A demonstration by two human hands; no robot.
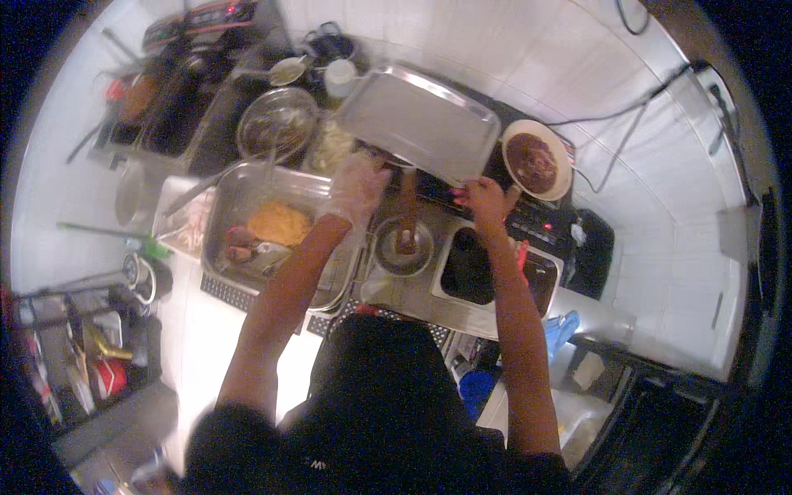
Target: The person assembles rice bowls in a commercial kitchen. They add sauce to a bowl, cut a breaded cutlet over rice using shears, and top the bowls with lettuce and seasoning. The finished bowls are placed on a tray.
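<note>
Silver rectangular metal tray (417,124) sits at the upper centre of the frame, tilted, with its 2 lower corners at the person's 2 hands. At the lower left stands a black rack (58,318) filled with mixed items, 1 of them red. Left of centre, a shallow white tray (175,191) carries pale pieces. Just right of it is a large clear rectangular container (334,287) with an orange mound (279,223) inside. Above that, at the upper left, stands a round clear bowl (246,136) with dark contents. Next comes the left hand (359,191), in a translucent plastic glove, at the tray's lower left corner; blur hides its fingers, so I cannot tell whether it grips. At the centre is a round bowl (427,257) with a brown object in it. Farther right, the bare right hand (485,200) pinches the tray's lower right corner with curled fingers. Beyond it, at the upper right, is a cream-coloured oval bowl (563,169) of reddish-brown food. Below lies a bright blue cloth (563,330).
</note>
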